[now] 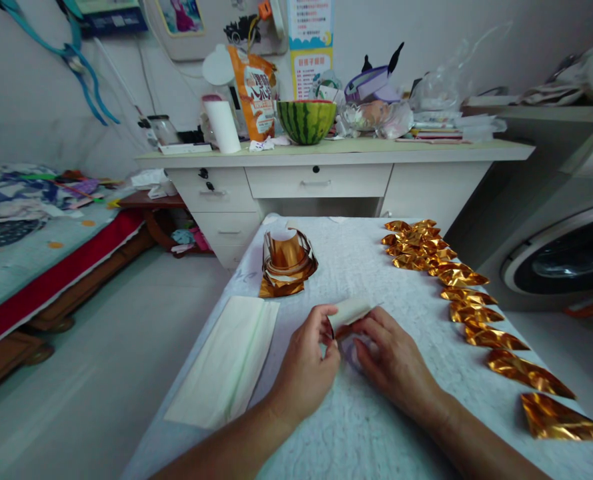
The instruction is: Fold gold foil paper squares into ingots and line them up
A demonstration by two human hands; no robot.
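Between my hands, above the cloth-covered table (356, 427), is a curled sheet of pale paper (349, 312) with a darker, brownish underside. My left hand (312, 350) pinches its left end between thumb and fingers. At the other end, my right hand (389, 353) has its fingers bent against the paper's edge, the thumb a little apart below. A loose coil of gold foil sheets (287, 261) stands beyond my left hand. To the left lies a stack of pale paper sheets (223, 363). Several folded gold foil pieces (471, 312) form a row along the table's right side.
A white desk (321, 160) with drawers stands past the table, bearing a cut watermelon (306, 122), an orange pouch (256, 93) and a paper roll (223, 127). A front-loading washing machine (566, 220) is at right, a bed (41, 253) at left.
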